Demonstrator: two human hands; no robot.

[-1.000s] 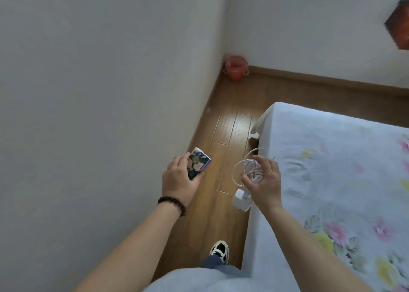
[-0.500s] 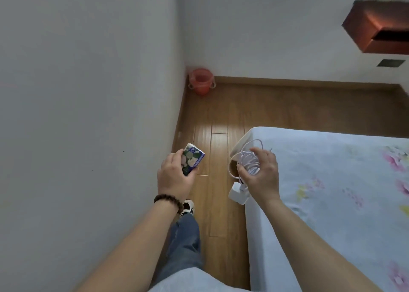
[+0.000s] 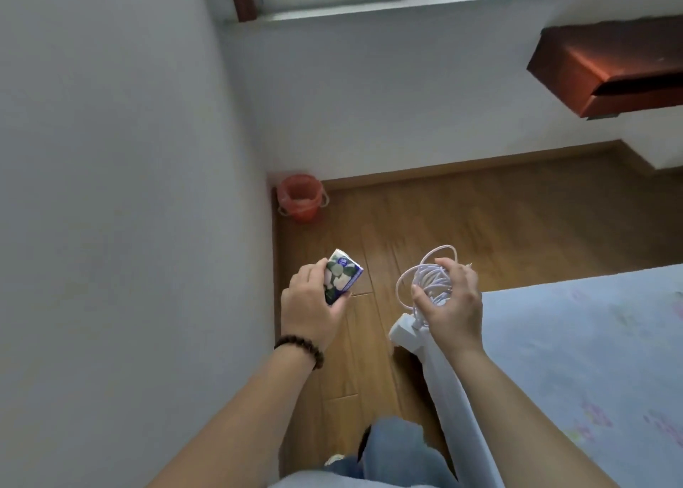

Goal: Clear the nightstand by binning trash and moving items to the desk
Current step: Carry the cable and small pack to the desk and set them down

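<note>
A small tissue pack (image 3: 342, 279) with a purple edge and white-flower print sits tilted in the left hand (image 3: 312, 302), one corner poking up past the fingers. A coiled white cable (image 3: 428, 278) is bunched in the right hand (image 3: 452, 302), its white charger block (image 3: 406, 334) hanging just below

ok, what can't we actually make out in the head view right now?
- Red bin: contents hidden by its liner and the viewing angle.
- Tissue pack: print too small to read, lower part covered by left hand.
- Charger brick: partly behind right hand holding the coiled cable.
- Wooden shelf: cut by the right edge.
</note>
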